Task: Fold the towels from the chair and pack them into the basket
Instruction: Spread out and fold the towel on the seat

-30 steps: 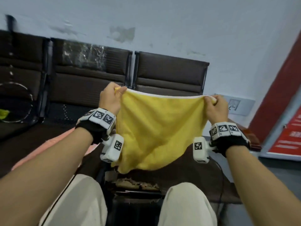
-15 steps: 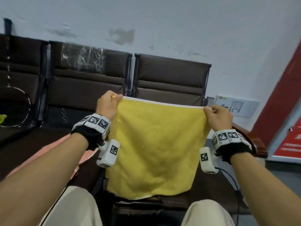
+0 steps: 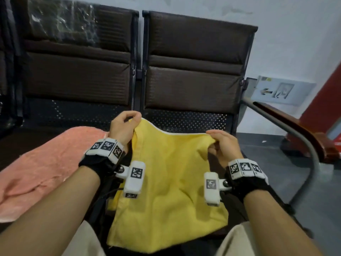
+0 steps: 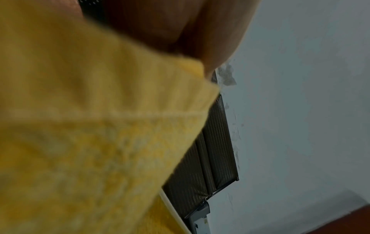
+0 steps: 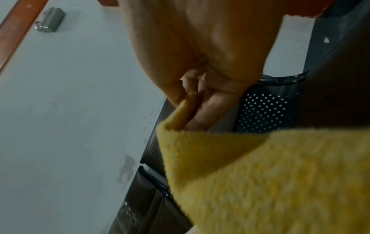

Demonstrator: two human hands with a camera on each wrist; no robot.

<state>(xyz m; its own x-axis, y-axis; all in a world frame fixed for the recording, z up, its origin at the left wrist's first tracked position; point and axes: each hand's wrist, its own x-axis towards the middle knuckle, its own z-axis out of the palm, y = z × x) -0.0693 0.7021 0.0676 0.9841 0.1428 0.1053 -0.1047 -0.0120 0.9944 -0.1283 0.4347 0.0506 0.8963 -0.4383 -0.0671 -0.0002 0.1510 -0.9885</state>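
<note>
A yellow towel (image 3: 171, 191) with a white-trimmed far edge lies spread over the seat of the right-hand brown chair (image 3: 193, 74) and hangs toward my knees. My left hand (image 3: 123, 126) pinches its far left corner; my right hand (image 3: 221, 145) pinches its far right corner. The left wrist view shows the yellow towel (image 4: 96, 142) bunched under my left hand (image 4: 200, 39). In the right wrist view the yellow towel's (image 5: 260, 174) corner sits between the fingertips of my right hand (image 5: 190, 98). A pink towel (image 3: 44, 163) lies on the neighbouring seat to the left. No basket is in view.
A row of brown padded chairs (image 3: 77, 71) stands against a pale wall. A metal armrest with a wooden top (image 3: 287, 124) curves down at the right. Grey floor (image 3: 276, 163) lies beyond it. My knees in light trousers (image 3: 238, 241) are at the bottom edge.
Both hands have come down and forward with the yellow towel, from hanging in the air to lying over the seat. The hands have also drawn closer together, so the top edge sags.
</note>
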